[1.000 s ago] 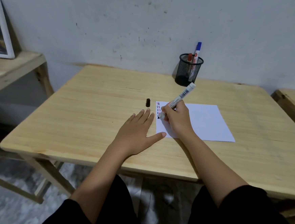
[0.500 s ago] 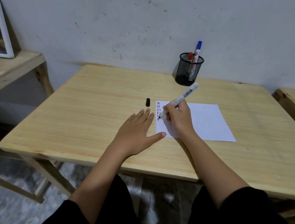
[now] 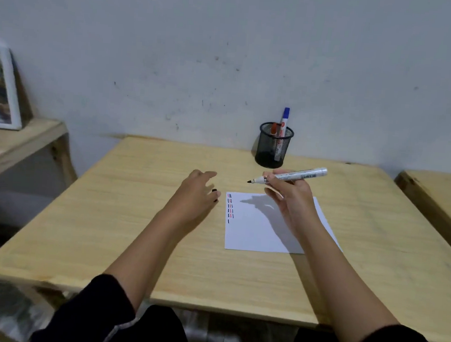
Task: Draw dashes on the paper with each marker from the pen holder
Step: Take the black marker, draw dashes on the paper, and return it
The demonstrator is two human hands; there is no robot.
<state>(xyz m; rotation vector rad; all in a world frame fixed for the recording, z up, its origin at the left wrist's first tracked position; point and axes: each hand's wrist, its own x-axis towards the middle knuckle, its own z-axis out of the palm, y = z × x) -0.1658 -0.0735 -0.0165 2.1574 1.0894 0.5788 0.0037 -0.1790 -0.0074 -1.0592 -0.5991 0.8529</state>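
Right hand (image 3: 290,194), centre-right of frame, fingers closed round an uncapped marker (image 3: 290,176); barrel smooth, white, cylindrical, printed label along it; black tip bare. Long axis near horizontal, slightly raised at the rear; tip points toward frame left, rear end toward upper right; marker held above the paper (image 3: 263,227), not touching it. Paper flat, white, rectangular, matte, at frame centre on pale wooden table (image 3: 134,217) with visible grain; column of short dashes in red, blue and black along its left edge. Left hand (image 3: 198,193) left of the paper, fingers loosely spread, small black cap (image 3: 214,190) at its fingertips; whether gripped cannot be told. Black wire-mesh pen holder (image 3: 274,147), round, upper centre by the wall, holding a blue-capped marker (image 3: 284,121) and a red-capped marker (image 3: 273,128), both upright.
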